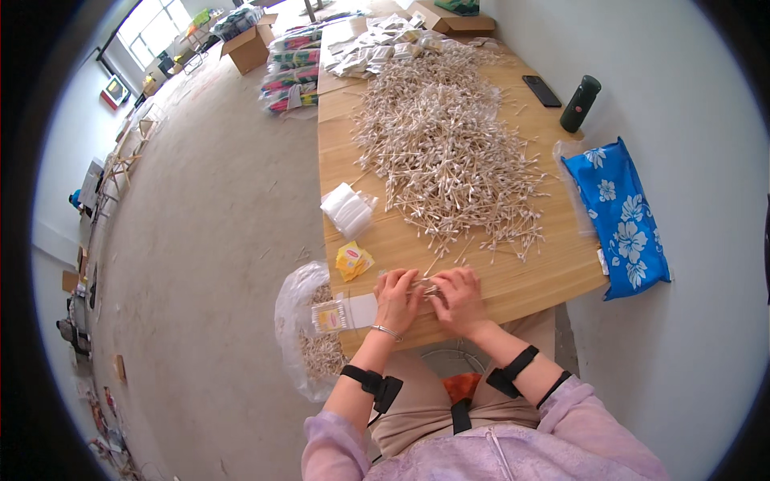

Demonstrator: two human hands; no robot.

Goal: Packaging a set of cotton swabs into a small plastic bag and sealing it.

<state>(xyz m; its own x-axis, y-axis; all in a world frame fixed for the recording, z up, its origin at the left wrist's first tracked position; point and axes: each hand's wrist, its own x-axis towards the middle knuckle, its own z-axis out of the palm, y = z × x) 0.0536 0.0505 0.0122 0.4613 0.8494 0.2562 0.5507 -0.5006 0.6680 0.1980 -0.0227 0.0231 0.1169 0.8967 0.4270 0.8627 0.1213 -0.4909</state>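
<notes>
At the near edge of the table, my left hand (pixel 398 298) and my right hand (pixel 459 301) face each other with fingers curled inward. Between their fingertips is a small bunch of cotton swabs (pixel 429 287), partly hidden by the fingers. Just beyond spreads a large heap of loose cotton swabs (pixel 457 152). Beside my left wrist lies a white rectangular card or sleeve (pixel 362 310). Left of it, at the table's edge, is a clear packet of cotton swabs (pixel 328 317) with a yellow label. Small yellow cards (pixel 353 260) lie farther up on the left.
A stack of clear plastic bags (pixel 349 210) sits at the left edge. Below hangs a plastic bag of swabs (pixel 301 321). On the right are a blue floral pouch (pixel 626 220), a dark bottle (pixel 580 104) and a phone (pixel 541 90). Filled packets (pixel 377 48) pile up at the far end.
</notes>
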